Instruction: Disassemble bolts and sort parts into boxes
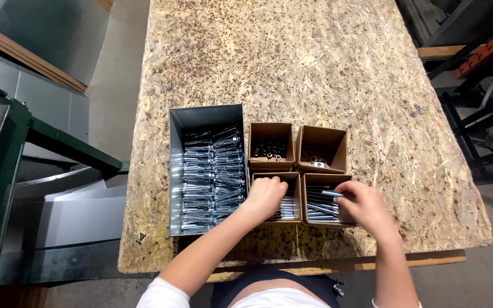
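My left hand (265, 195) reaches into the near-left cardboard box (295, 178) of shiny metal bolts, fingers curled down among them; what it grips is hidden. My right hand (364, 203) is over the near-right cardboard box (315, 179) and pinches one silver bolt (332, 194) that points left. To the left stands a grey metal bin (203, 117) filled with rows of assembled bolts (212, 177).
Two more small cardboard boxes sit behind: the far-left box (271, 129) holds dark nuts, the far-right box (322, 133) holds washers. All rest on a chipboard table (292, 63). A green metal machine (7, 142) stands left; metal racks (475, 85) stand right.
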